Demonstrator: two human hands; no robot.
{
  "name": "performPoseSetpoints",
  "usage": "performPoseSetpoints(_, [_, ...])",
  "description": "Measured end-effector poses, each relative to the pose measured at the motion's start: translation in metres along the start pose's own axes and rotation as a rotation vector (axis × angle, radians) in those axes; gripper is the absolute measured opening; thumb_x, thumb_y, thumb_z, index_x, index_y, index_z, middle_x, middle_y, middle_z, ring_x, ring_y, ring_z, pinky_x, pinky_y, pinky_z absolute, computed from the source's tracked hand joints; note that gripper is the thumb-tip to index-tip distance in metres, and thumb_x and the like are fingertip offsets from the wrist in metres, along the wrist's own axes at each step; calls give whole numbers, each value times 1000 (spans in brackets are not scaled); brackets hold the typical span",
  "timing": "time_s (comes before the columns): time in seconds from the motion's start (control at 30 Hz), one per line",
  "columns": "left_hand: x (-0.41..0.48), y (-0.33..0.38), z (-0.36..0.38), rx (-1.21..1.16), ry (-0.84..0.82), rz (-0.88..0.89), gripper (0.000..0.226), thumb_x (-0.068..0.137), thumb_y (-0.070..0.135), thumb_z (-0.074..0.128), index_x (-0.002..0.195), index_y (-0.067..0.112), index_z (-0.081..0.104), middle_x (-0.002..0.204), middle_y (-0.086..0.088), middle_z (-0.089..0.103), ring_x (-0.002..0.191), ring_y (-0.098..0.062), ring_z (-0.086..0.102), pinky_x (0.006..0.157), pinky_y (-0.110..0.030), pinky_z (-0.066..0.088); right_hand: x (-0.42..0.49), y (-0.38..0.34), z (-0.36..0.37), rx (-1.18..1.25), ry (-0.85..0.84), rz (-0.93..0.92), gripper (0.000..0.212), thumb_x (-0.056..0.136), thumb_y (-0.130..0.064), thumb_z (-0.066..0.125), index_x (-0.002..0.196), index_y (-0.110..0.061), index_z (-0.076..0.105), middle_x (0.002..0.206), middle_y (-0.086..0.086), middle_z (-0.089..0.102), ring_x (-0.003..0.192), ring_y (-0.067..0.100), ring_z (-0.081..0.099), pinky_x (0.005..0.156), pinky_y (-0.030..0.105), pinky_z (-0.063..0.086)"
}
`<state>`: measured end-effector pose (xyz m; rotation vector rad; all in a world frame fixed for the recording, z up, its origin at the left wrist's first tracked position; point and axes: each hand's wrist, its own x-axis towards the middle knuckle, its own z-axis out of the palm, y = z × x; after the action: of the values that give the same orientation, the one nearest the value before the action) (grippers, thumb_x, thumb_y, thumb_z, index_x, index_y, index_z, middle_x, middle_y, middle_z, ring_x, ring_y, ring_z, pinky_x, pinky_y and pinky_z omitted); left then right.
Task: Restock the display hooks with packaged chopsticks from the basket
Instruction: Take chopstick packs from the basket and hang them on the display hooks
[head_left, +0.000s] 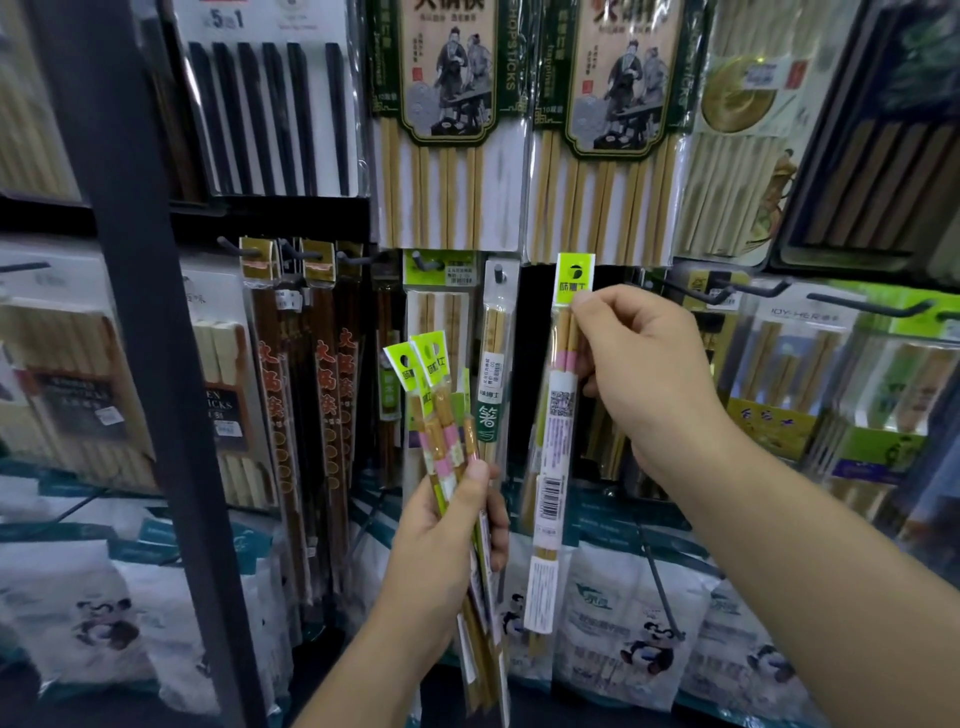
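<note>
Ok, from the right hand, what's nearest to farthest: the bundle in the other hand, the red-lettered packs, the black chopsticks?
From the right hand, holding one pack:
1. Bundle, in the left hand, lower left.
2. Red-lettered packs, hanging farther left.
3. Black chopsticks, top left shelf.

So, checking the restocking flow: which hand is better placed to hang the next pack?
Right. The right hand pinches one pack near its top, level with the hooks; the left hand is full, gripping a bundle lower.
</note>
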<state>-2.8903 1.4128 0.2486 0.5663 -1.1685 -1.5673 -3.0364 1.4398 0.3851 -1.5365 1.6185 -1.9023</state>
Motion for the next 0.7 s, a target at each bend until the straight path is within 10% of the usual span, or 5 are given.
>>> performPoseSetpoints(0.7, [6, -10, -11, 71, -85, 8, 20, 84, 40, 77, 102, 31, 76, 71, -2, 63, 67, -21, 60, 62, -32, 54, -11, 27, -3, -72, 101, 56, 32, 91, -47, 70, 72, -22, 67, 73, 4, 68, 72, 23, 66, 68, 39, 55])
